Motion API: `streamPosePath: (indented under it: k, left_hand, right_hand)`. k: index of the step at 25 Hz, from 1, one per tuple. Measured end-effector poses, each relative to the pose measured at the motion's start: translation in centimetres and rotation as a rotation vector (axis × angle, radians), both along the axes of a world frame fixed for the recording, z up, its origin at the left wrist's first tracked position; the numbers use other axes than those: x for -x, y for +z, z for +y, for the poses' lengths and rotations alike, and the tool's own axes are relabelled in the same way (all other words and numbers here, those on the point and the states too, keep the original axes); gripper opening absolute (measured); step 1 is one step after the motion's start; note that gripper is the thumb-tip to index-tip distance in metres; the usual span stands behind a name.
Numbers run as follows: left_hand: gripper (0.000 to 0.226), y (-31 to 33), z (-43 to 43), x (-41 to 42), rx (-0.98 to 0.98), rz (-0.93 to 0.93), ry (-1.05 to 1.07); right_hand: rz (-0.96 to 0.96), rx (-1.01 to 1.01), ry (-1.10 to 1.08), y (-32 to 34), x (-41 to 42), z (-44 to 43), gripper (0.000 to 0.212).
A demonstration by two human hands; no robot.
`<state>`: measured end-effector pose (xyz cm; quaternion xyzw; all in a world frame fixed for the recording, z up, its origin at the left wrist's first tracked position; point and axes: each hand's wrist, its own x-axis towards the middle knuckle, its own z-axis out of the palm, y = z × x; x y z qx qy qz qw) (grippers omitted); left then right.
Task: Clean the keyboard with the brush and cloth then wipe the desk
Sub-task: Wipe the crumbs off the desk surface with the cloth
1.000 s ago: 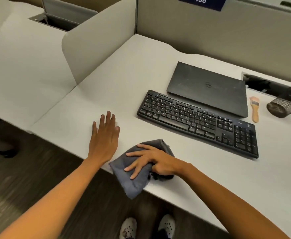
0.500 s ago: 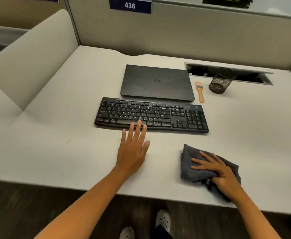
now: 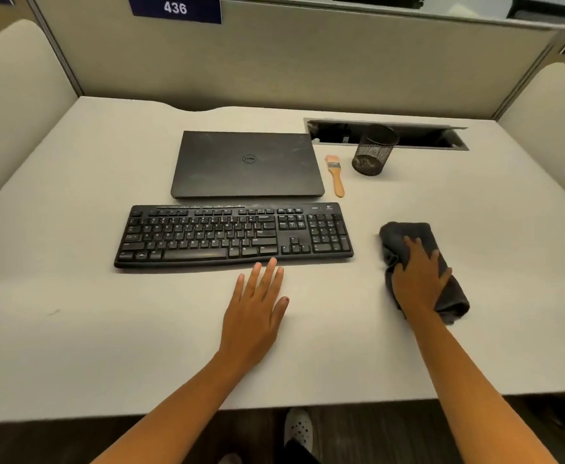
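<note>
A black keyboard [image 3: 234, 234] lies across the middle of the pale desk [image 3: 73, 346]. My left hand [image 3: 256, 313] rests flat on the desk just in front of it, fingertips close to the keyboard's front edge. To the right of the keyboard, my right hand [image 3: 420, 281] presses with straight fingers on a bunched dark grey cloth [image 3: 408, 234] on the desk. A small wooden-handled brush [image 3: 336, 175] lies between the laptop and the mesh cup, untouched.
A shut black laptop [image 3: 247, 164] sits behind the keyboard. A black mesh pen cup [image 3: 373, 150] stands by an open cable slot [image 3: 388, 133] at the back right. Partition walls [image 3: 307, 61] enclose the back and both sides of the desk.
My right hand has slid the cloth from the desk's front left edge to the right side, then farther back beside the keyboard. My left hand now rests in front of the keyboard.
</note>
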<state>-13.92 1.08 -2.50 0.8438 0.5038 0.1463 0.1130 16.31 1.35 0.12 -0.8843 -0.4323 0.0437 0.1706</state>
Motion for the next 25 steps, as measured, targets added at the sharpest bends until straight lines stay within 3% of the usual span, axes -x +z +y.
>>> streamPosePath:
  k: [5, 10, 15, 19, 22, 25]
  left_hand:
    - [0.067, -0.1, 1.0, -2.1, 0.021, -0.037, -0.067]
    - [0.056, -0.2, 1.3, -2.6, 0.010, 0.003, -0.099]
    - [0.053, -0.1, 1.2, -2.5, 0.006, 0.001, -0.101]
    - [0.053, 0.0, 1.2, -2.5, 0.005, 0.003, -0.105]
    - [0.053, 0.0, 1.2, -2.5, 0.005, 0.011, -0.106]
    - [0.053, 0.0, 1.3, -2.6, 0.010, 0.008, -0.100]
  right_hand:
    - [-0.134, 0.093, 0.118, 0.3, 2.3, 5.2, 0.068]
    - [0.193, -0.160, 0.040, 1.2, 1.4, 6.7, 0.052]
    - [-0.052, 0.066, 0.121, -0.2, 0.0, 6.3, 0.071]
    - [0.069, -0.076, 0.124, 0.8, -0.7, 7.7, 0.066]
    - [-0.106, -0.128, 0.025, 1.8, -0.9, 8.2, 0.066]
    - [-0.207, 0.040, 0.106, 1.3, 0.3, 8.0, 0.070]
